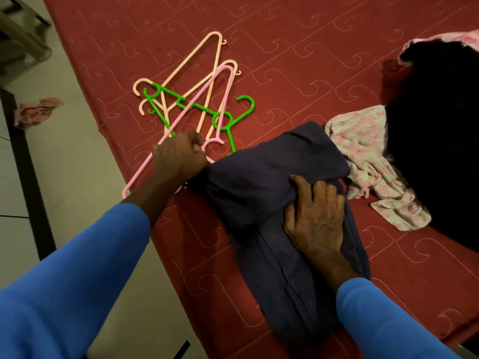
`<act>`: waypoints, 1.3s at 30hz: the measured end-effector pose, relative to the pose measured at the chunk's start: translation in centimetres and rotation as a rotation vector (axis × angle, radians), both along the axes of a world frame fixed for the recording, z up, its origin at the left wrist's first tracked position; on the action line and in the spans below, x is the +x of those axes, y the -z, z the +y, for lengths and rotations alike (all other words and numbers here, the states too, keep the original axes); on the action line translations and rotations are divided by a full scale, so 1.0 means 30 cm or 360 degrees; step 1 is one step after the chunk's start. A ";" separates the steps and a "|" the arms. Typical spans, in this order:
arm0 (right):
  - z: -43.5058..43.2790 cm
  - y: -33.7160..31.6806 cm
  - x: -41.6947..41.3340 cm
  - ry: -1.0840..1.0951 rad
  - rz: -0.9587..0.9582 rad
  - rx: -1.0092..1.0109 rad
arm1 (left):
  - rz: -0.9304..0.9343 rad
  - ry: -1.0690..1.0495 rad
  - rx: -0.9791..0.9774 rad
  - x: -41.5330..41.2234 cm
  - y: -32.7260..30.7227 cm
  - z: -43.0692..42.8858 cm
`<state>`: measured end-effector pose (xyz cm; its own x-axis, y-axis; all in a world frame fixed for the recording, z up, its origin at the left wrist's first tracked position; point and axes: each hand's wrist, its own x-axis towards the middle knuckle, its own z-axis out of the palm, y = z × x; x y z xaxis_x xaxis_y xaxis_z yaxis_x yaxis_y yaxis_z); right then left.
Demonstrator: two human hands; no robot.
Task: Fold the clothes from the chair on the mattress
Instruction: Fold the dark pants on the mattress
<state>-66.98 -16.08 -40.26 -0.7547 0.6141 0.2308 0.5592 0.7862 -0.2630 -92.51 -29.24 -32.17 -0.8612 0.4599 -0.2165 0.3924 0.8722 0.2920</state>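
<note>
Right hand (pixel 315 216) lies flat, fingers spread and pressing down on the navy garment (pixel 274 182), pinning the middle of a fold; it grips nothing, only bears on the cloth. Left hand (pixel 178 156) is curled shut at the garment's left corner, right where the pink hanger (pixel 181 117) crosses under it; whether it pinches the cloth, the hanger, or both I cannot tell. The two hands sit well apart, one at each side of the bundle. The navy piece lies on the red mattress (pixel 311 60), its upper half doubled over, a long tail trailing toward the near edge. Judged step: mid-fold on this one garment, the top half brought over, the lower length not yet gathered. Next move likely calls for the pinning hand to hold while the other draws the tail up, or first clears the hanger away. Just beyond the left hand a tangle of hangers: cream hangers (pixel 207 63) and a green hanger (pixel 223 117), overlapping one another. To the right, a floral pink garment (pixel 368 161) lies crumpled, touching the navy piece, and behind it a dark heap (pixel 440 130) with something pink on top. The mattress's left edge runs close by the left forearm, floor below, a pink rag (pixel 36 110) on the tiles. Open room lies at centre and far side.
</note>
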 end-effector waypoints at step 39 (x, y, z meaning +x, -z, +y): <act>0.110 -0.209 0.045 -0.0644 -0.0020 -0.0104 | -0.0644 0.0093 0.0884 0.288 -0.011 0.096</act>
